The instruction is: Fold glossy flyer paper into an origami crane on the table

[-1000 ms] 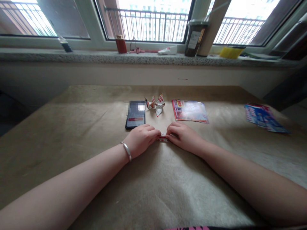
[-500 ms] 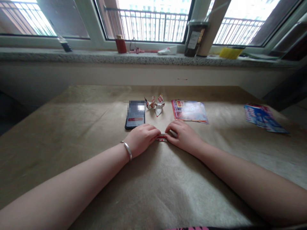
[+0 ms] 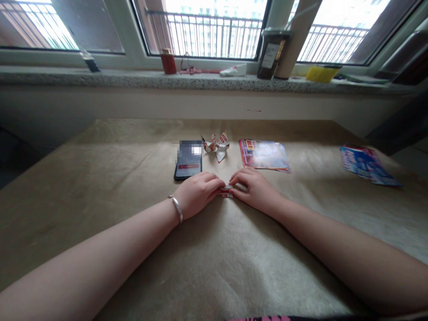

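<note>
A small folded piece of printed paper (image 3: 226, 192), white with red, lies on the table between my hands. My left hand (image 3: 199, 191), with a silver bangle at the wrist, has its fingers closed on the paper's left end. At the right end, my right hand (image 3: 252, 189) pinches the same paper with thumb and fingertips. The fingers cover much of the paper, so its full shape is hidden. Just beyond my left hand lies a phone (image 3: 188, 167) with its screen lit. Pieces of folded printed paper (image 3: 220, 151) with pointed tips stand beside the phone.
A stack of colourful leaflets (image 3: 264, 156) lies beyond my right hand. More blue leaflets (image 3: 366, 165) are at the table's far right. Behind the table (image 3: 214, 267), the stone windowsill (image 3: 133, 80) holds a red jar (image 3: 168, 62), a dark container (image 3: 272, 55) and a yellow item (image 3: 323, 73).
Both hands keep hold of the folded paper. The left hand has shifted very slightly, with its fingertips a touch further right; everything else stays put.
</note>
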`<action>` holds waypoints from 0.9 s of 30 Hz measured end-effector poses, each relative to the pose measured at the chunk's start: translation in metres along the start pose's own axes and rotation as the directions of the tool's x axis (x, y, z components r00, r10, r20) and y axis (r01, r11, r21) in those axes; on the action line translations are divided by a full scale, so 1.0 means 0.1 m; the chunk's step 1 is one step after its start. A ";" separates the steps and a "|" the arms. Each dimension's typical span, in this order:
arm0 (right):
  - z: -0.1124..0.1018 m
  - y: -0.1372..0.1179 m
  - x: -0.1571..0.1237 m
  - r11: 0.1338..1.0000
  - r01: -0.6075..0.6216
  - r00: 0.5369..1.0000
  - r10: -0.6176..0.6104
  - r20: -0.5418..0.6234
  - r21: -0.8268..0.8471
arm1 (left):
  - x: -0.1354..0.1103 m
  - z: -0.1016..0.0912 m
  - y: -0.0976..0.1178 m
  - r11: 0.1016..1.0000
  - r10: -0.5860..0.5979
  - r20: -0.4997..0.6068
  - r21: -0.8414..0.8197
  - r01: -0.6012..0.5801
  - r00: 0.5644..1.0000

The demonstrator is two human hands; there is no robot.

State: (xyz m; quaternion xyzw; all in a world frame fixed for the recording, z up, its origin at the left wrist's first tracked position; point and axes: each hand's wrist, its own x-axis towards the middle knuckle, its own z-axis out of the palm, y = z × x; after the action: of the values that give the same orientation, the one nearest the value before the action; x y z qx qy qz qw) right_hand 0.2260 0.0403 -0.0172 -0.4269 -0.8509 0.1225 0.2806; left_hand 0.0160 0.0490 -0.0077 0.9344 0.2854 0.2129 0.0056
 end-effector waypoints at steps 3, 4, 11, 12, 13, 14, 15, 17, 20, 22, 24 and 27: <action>0.00 0.01 0.00 0.999 0.024 1.000 -0.024 0.006 0.035 | -0.01 0.01 0.00 1.000 0.012 -0.028 0.009 -0.011 1.000; -0.01 0.01 0.00 0.998 0.029 1.000 -0.029 0.010 0.047 | -0.01 0.01 0.00 1.000 0.015 -0.039 0.013 -0.015 0.999; -0.01 0.02 -0.03 0.994 0.087 0.996 -0.088 0.008 0.065 | -0.01 0.00 0.01 0.999 0.044 -0.062 -0.024 -0.046 0.997; -0.01 0.01 -0.04 0.995 0.091 0.996 -0.091 0.009 0.049 | 0.00 0.00 0.02 0.998 0.042 -0.053 -0.038 -0.044 0.998; -0.01 0.00 -0.04 0.995 0.090 0.996 -0.090 0.012 0.035 | 0.00 0.00 0.02 0.998 0.039 -0.044 -0.050 -0.041 0.998; -0.01 -0.01 -0.04 0.996 0.085 0.996 -0.086 0.016 0.023 | 0.00 0.00 0.02 0.998 0.035 -0.036 -0.056 -0.037 0.999; -0.01 -0.03 -0.04 0.997 0.078 0.997 -0.079 0.020 0.014 | 0.00 0.00 0.02 0.998 0.030 -0.030 -0.059 -0.032 0.999; -0.02 -0.04 -0.04 0.998 0.064 0.998 -0.064 0.027 -0.001 | 0.00 0.01 0.02 0.998 0.025 -0.015 -0.052 -0.026 1.000; -0.03 -0.07 -0.03 0.998 0.058 0.998 -0.057 0.036 -0.038 | 0.00 0.02 0.01 1.000 0.014 0.007 -0.021 -0.014 1.000; -0.05 -0.09 -0.03 0.993 0.073 0.997 -0.069 0.043 -0.096 | 0.00 0.01 0.03 0.999 0.017 0.017 0.028 -0.018 1.000; -0.07 -0.13 -0.04 0.974 0.116 0.992 -0.106 0.064 -0.193 | 0.00 -0.01 0.05 0.993 0.045 0.032 0.107 -0.048 0.998; -0.09 -0.21 -0.04 0.905 0.207 0.977 -0.172 0.125 -0.372 | 0.01 -0.05 0.10 0.967 0.081 0.056 0.237 -0.092 0.995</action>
State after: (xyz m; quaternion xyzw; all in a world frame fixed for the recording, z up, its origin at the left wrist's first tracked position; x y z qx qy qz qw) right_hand 0.2195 0.0240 -0.0024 -0.3829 -0.9074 -0.0552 0.1642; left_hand 0.0198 0.0405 -0.0016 0.9445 0.2679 0.1554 -0.1097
